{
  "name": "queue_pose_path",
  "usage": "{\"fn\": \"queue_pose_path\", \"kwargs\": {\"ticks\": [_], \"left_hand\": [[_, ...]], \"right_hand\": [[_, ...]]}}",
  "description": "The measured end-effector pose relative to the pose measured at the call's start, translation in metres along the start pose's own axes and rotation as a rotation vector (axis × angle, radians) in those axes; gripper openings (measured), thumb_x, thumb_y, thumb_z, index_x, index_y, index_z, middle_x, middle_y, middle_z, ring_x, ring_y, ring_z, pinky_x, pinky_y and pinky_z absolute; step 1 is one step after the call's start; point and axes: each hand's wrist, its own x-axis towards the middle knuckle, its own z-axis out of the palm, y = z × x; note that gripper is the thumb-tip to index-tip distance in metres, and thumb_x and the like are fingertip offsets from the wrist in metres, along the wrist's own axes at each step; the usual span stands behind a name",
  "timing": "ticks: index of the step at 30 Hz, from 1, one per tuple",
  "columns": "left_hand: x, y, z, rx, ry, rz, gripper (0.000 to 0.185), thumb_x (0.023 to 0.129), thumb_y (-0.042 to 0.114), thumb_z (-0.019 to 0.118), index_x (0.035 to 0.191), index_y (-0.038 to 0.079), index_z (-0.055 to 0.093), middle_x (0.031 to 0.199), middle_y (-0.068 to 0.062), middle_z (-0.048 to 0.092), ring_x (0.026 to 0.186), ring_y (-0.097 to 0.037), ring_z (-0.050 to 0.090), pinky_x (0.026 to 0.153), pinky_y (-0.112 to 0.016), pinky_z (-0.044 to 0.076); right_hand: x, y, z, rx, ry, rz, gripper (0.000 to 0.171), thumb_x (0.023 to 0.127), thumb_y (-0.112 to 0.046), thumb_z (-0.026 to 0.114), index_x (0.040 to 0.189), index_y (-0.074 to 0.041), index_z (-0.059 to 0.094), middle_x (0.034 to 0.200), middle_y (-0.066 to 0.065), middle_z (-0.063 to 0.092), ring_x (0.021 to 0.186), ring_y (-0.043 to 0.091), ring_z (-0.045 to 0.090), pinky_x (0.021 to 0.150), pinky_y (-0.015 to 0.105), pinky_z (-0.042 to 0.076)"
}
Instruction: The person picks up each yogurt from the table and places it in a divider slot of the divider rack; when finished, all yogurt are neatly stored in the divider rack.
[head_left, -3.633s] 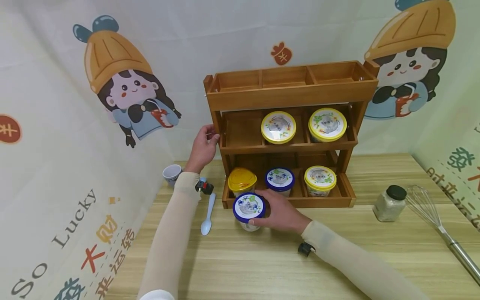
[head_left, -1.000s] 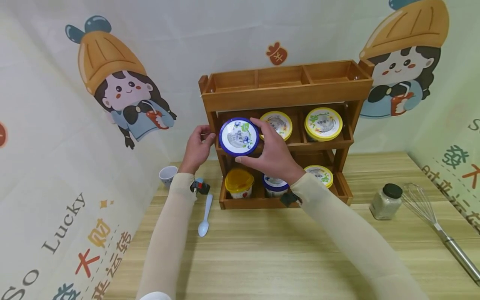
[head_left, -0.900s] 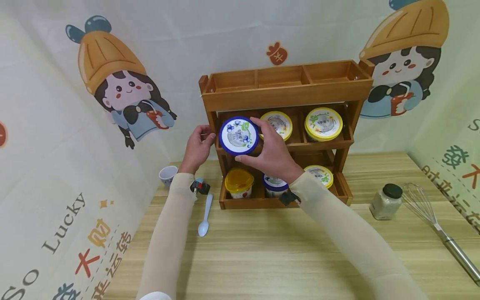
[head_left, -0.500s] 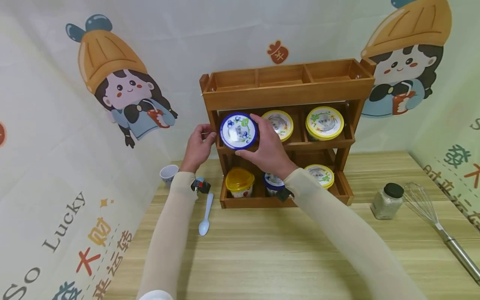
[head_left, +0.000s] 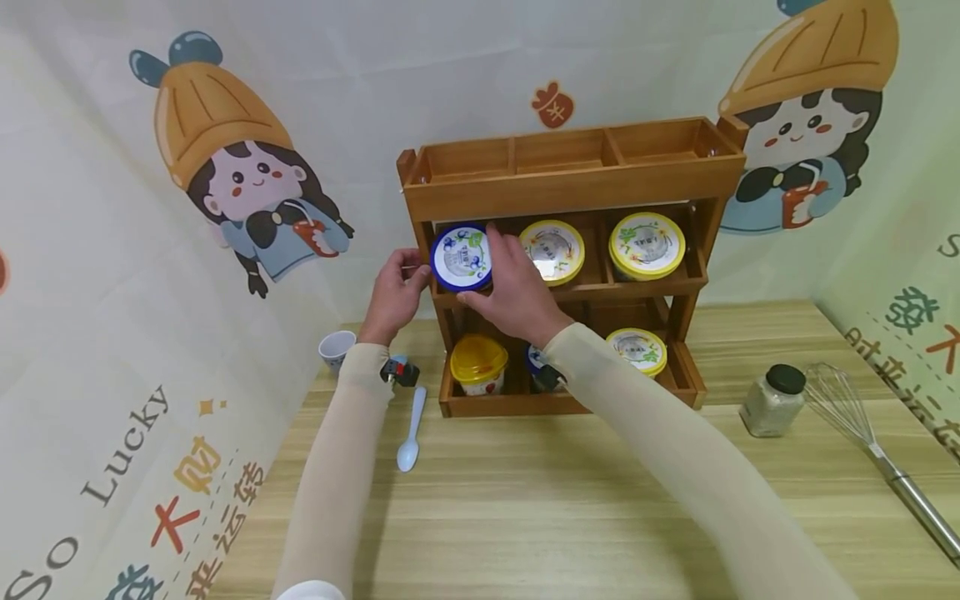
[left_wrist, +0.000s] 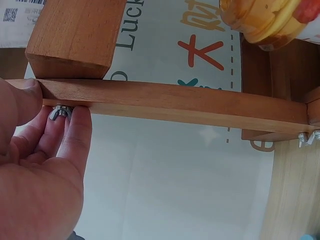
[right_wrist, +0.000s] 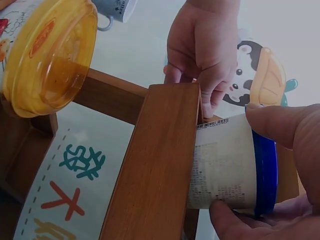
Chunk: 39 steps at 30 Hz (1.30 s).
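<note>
My right hand (head_left: 517,287) grips a blue-lidded tub (head_left: 456,258) by its sides, at the left compartment of the middle tier of the wooden rack (head_left: 573,196). In the right wrist view, the tub's pale printed wall (right_wrist: 220,167) sits partly behind the wooden front rail, with the thumb at the lid edge. My left hand (head_left: 395,296) holds the rack's left post. The left wrist view shows its thumb on one face of the post (left_wrist: 175,102) and its fingers on the other, beside a wing nut (left_wrist: 61,112).
Yellow-lidded tubs (head_left: 553,252) fill the other middle compartments. Below are an orange-lidded cup (head_left: 478,362), a partly hidden blue-lidded tub and another yellow-lidded tub (head_left: 637,350). A small cup (head_left: 335,348) and spoon (head_left: 410,437) lie left; a jar (head_left: 775,402) and whisk (head_left: 873,450) right.
My right hand has lifted the blue-lidded tub from the tabletop in front of the rack up to the middle tier, then moved it left into the compartment. The left hand stays on the post.
</note>
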Motion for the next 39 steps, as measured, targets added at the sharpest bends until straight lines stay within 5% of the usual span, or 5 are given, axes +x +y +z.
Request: {"fn": "queue_pose_path", "kwargs": {"ticks": [19,30,39], "left_hand": [[-0.003,0.002,0.001,0.005,0.007,0.003,0.04,0.111,0.022,0.056,0.147,0.006,0.05,0.144,-0.017,0.056,0.133,-0.033,0.058,0.112,-0.048,0.054],[-0.002,0.001,0.003,0.018,0.007,0.0,0.042,0.111,0.023,0.054,0.148,0.005,0.048,0.145,-0.017,0.056,0.134,-0.034,0.057,0.112,-0.049,0.053],[-0.012,0.003,0.01,0.036,0.098,0.014,0.044,0.111,0.025,0.055,0.148,0.002,0.051,0.144,-0.02,0.06,0.136,-0.036,0.055,0.12,-0.051,0.044]], "right_hand": [[0.006,0.002,0.012,-0.05,-0.026,0.096,0.105,0.092,-0.038,0.083,0.164,0.005,0.019,0.157,0.027,0.042,0.14,0.036,0.05,0.123,0.045,0.043],[0.001,-0.001,-0.001,0.022,0.03,0.053,0.1,0.09,-0.037,0.084,0.163,0.002,0.026,0.157,0.024,0.042,0.139,0.036,0.05,0.123,0.045,0.043],[-0.018,0.001,-0.017,0.137,0.029,0.035,0.093,0.094,-0.037,0.08,0.164,-0.001,0.029,0.162,0.02,0.042,0.144,0.035,0.048,0.118,0.046,0.049]]}}
